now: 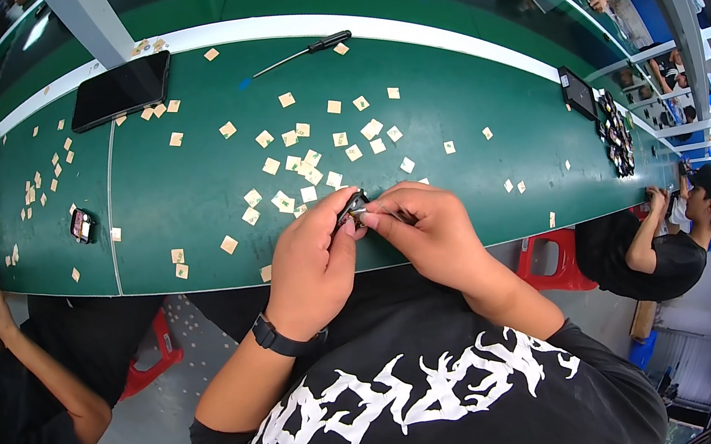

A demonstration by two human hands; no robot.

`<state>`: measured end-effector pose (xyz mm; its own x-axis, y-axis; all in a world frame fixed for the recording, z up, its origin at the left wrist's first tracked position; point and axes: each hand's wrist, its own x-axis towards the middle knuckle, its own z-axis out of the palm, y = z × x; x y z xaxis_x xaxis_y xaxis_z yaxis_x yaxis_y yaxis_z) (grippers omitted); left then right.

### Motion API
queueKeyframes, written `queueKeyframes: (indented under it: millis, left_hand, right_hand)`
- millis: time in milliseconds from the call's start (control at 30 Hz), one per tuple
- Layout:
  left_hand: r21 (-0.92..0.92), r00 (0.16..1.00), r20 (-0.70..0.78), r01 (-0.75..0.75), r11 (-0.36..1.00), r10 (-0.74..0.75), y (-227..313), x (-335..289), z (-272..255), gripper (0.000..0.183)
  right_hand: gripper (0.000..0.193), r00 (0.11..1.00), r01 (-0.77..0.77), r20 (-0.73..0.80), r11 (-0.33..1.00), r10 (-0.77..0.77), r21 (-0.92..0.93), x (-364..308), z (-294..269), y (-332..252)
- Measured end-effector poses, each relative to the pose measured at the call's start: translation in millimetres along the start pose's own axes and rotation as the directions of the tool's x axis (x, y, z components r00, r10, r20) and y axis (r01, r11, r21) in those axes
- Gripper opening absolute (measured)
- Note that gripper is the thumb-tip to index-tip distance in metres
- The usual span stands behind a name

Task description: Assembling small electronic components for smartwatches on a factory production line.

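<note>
Near the front edge of the green table, my left hand (312,268) is closed around a small black casing (352,208). Something shiny shows at the casing's inner side, too small to name. My right hand (427,221) meets it from the right, thumb and fingertips pinched together at its edge. What those fingertips grip is hidden. Just beyond both hands lie many small cream-coloured paper squares (311,174), some overlapping.
A screwdriver (302,53) and a black flat-screen device (123,91) lie along the far edge. Left stands a small dark device (82,226). Black parts (616,134) are heaped at right beside a black box (577,92). People sit on both sides; red stools (552,262) stand below.
</note>
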<state>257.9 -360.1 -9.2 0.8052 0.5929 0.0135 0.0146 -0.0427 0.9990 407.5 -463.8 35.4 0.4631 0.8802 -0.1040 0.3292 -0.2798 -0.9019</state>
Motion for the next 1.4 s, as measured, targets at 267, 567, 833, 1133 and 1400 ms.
queueKeyframes:
  millis: [267, 567, 833, 1133, 1400]
  left_hand:
    - [-0.18, 0.993, 0.089, 0.096, 0.979, -0.081, 5, 4, -6, 0.034]
    - [-0.238, 0.976, 0.184, 0.164, 0.957, -0.121, 10, 6, -11, 0.035]
    - [-0.239, 0.981, 0.166, 0.136, 0.962, -0.097, 13, 3, -8, 0.036]
    - [-0.489, 0.987, 0.1, 0.156, 0.858, -0.122, 13, -3, 1, 0.037]
    - [-0.256, 0.972, 0.119, 0.229, 0.939, -0.204, 37, -13, 1, 0.04]
  right_hand:
    - [0.012, 0.999, -0.023, -0.04, 1.0, 0.023, 0.017, 6, 2, 19]
    - [0.025, 0.97, -0.235, 0.094, 0.962, 0.223, 0.141, 24, -10, 18]
    - [0.015, 0.941, -0.301, 0.232, 0.92, 0.245, 0.251, 24, -7, 22]
    - [0.018, 0.915, -0.385, 0.309, 0.794, 0.26, 0.471, 17, -12, -4]
    - [0.019, 0.914, -0.386, 0.339, 0.738, 0.224, 0.553, -7, -13, -8]
